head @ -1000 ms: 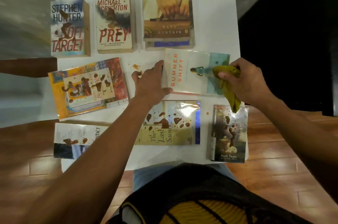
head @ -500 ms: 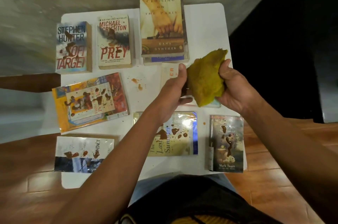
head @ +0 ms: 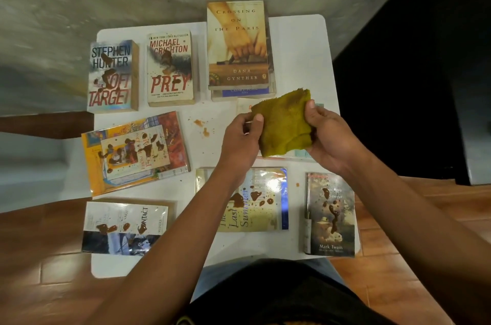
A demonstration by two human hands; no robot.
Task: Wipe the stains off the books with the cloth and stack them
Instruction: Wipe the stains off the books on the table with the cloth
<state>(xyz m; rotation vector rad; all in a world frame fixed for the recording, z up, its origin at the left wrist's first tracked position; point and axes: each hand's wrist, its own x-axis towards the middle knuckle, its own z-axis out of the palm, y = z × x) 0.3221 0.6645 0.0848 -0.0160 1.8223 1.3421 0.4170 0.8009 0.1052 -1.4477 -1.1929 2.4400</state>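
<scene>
Fingers of the left hand (head: 240, 136) and right hand (head: 328, 138) pinch opposite edges of the fuzzy olive-yellow cloth (head: 284, 122), holding it spread above a pale paperback (head: 245, 105) it mostly hides. Judging by the layout, little is done: a two-book pile topped by the clean tan paperback (head: 237, 44) sits at the back, while six brown-splattered covers, like the glossy cream book (head: 255, 201), await wiping on the white table (head: 297, 53).

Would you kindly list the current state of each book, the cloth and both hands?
cloth: held up between both hands
left hand: pinches cloth
right hand: grips cloth
Soft Target: stained
Prey: stained
Crossing on the Paris: clean, on top of another book
orange book: stained
Contact: stained
The Last Summer: stained
Mark Twain book: stained
table: spotted
</scene>
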